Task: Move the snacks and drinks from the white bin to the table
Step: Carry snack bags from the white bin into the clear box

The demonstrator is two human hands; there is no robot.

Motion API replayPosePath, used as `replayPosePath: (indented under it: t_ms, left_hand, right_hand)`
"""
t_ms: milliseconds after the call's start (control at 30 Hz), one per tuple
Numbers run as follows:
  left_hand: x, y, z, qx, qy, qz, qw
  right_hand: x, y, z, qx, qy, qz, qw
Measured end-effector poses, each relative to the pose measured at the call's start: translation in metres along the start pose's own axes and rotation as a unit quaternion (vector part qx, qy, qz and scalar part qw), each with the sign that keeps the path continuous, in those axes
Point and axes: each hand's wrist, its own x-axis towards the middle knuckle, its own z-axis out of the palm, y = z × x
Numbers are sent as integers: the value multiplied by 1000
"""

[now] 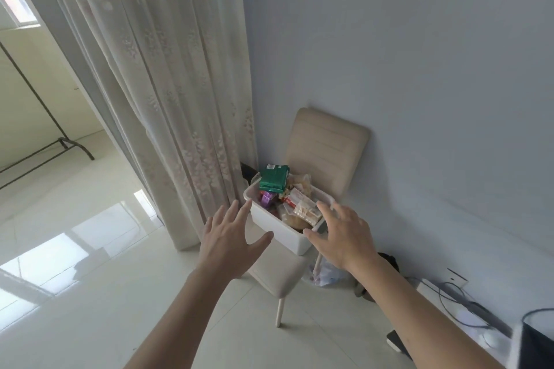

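On beige chair (326, 144) against wall (419, 69), beside curtain (168, 99): white bin (278, 231) sits on seat, crammed with snacks (304, 211). Both arms stretched out toward it, left hand (227, 244) off bin's left side, right hand (343, 237) over its right rim, fingers splayed wide, holding nothing; contact hard to call. Green packet (273, 178) sticks up at far-left corner, red-white pack (295, 199) mid-bin.

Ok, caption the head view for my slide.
Left hand and right hand, both open, reach toward the bin of snacks on a chair.

One white bin (275, 229), one green packet (273, 178), one chair (326, 141), two hands (230, 237) (340, 234).
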Motion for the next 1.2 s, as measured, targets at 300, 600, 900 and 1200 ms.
replayPosePath:
  t_ms: [300, 600, 900, 1200]
  left_hand:
    - [116, -52, -12, 14, -33, 92, 995]
    - [186, -66, 17, 24, -78, 149, 985]
    - [262, -57, 51, 50, -107, 157, 981]
    - [359, -26, 81, 76, -105, 126, 983]
  right_hand:
    - [72, -42, 8, 37, 7, 112, 993]
    - [102, -55, 32, 75, -18, 193, 978]
    - [167, -22, 58, 122, -26, 239, 963]
    - [250, 36, 92, 169, -43, 254, 951]
